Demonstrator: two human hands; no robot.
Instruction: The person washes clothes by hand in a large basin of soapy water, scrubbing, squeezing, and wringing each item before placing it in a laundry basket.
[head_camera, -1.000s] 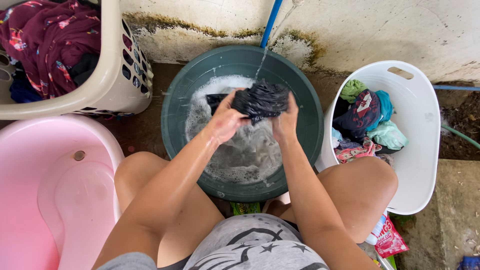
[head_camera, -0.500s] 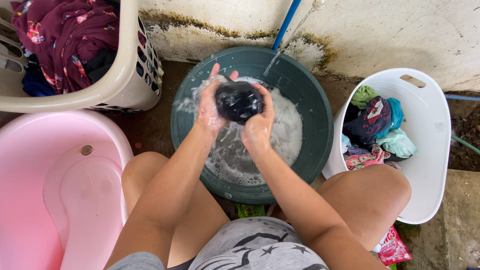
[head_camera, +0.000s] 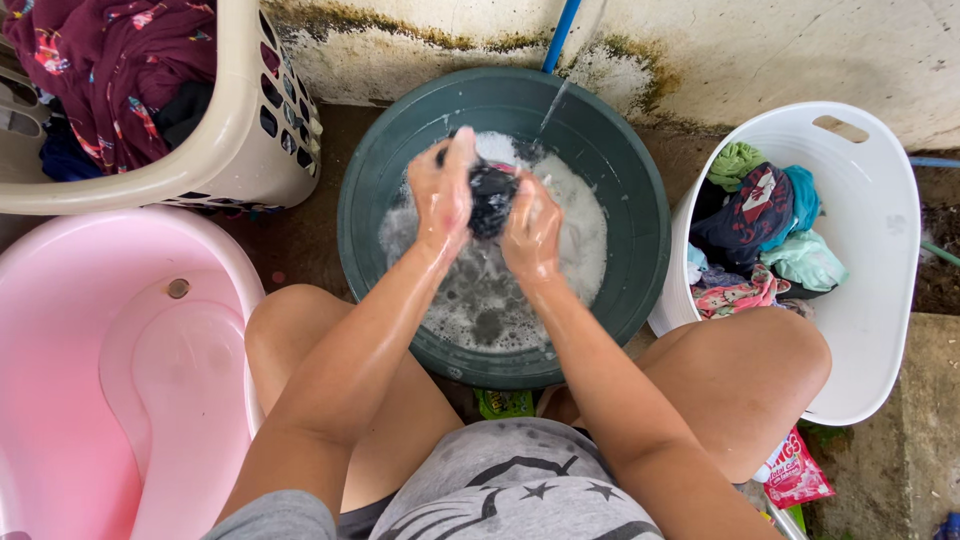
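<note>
A dark green round basin (head_camera: 640, 200) of soapy water sits on the floor in front of my knees. Both hands are over its middle, pressing a wet black garment (head_camera: 492, 195) between them. My left hand (head_camera: 443, 190) clamps the cloth from the left and my right hand (head_camera: 532, 228) from the right; most of the cloth is hidden between my palms. A thin stream of water (head_camera: 553, 105) falls into the basin from a blue pipe (head_camera: 560, 30) on the wall.
A pink tub (head_camera: 60, 330) stands at the left. A cream laundry basket (head_camera: 240, 140) with maroon clothes is at the upper left. At the right is a white tub (head_camera: 870, 260) of mixed coloured clothes. A red sachet (head_camera: 797, 470) lies by my right thigh.
The black garment was held as a ball above the suds; now it is squeezed flatter between my palms, lower and slightly right over the basin.
</note>
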